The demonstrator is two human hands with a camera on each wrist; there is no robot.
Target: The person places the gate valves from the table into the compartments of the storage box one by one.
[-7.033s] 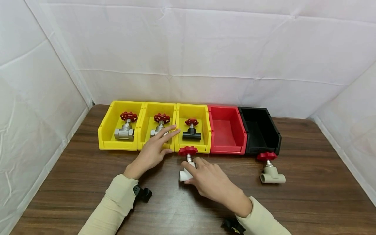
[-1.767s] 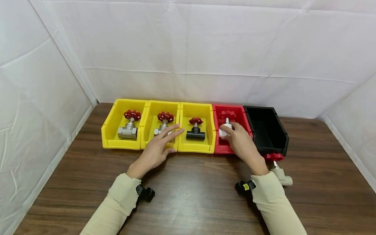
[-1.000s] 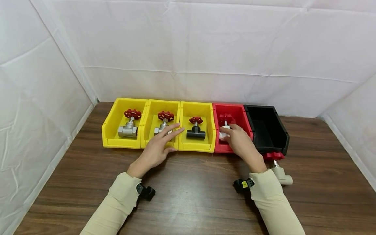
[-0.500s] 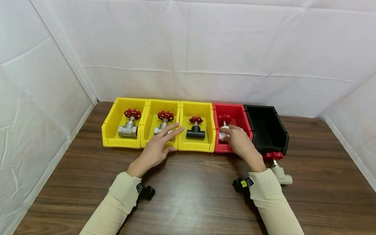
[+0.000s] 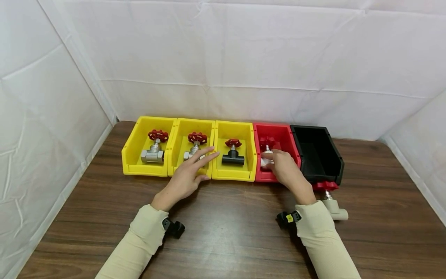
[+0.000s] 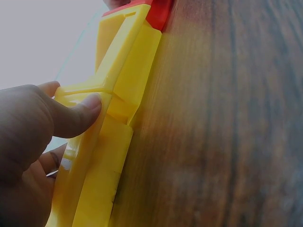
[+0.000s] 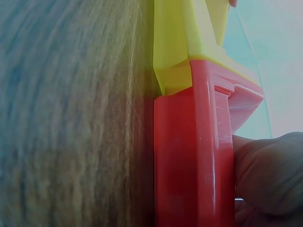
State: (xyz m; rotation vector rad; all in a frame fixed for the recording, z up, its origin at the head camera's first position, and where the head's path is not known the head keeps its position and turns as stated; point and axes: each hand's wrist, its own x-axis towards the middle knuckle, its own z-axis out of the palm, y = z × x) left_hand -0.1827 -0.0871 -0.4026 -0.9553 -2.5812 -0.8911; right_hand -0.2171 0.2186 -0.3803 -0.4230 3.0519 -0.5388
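Observation:
Inside the red bin [image 5: 265, 176], my right hand [image 5: 286, 166] holds a white valve [image 5: 265, 159] with a red handwheel; part of its body is hidden by the fingers. The right wrist view shows that hand [image 7: 272, 172] behind the red bin's front wall. My left hand [image 5: 182, 176] rests over the middle-left yellow bin [image 5: 189, 124] with long, straight fingers, partly covering a metal valve [image 5: 196, 143]. In the left wrist view, the thumb [image 6: 83, 116] lies on the yellow bin's front rim. A black-bodied valve [image 5: 233, 155] sits in the third yellow bin [image 5: 232, 175].
The leftmost yellow bin [image 5: 134, 169] holds another metal valve [image 5: 153, 153]. At the right end of the row stands a black bin [image 5: 314, 149] with nothing in it. In front of it, a beige valve [image 5: 335, 209] stands on the wooden table [image 5: 223, 240], partly behind the right sleeve.
From the table before the third yellow bin, my right hand has carried the white valve into the red bin, where it has since settled slightly lower. My left hand has stayed nearly still.

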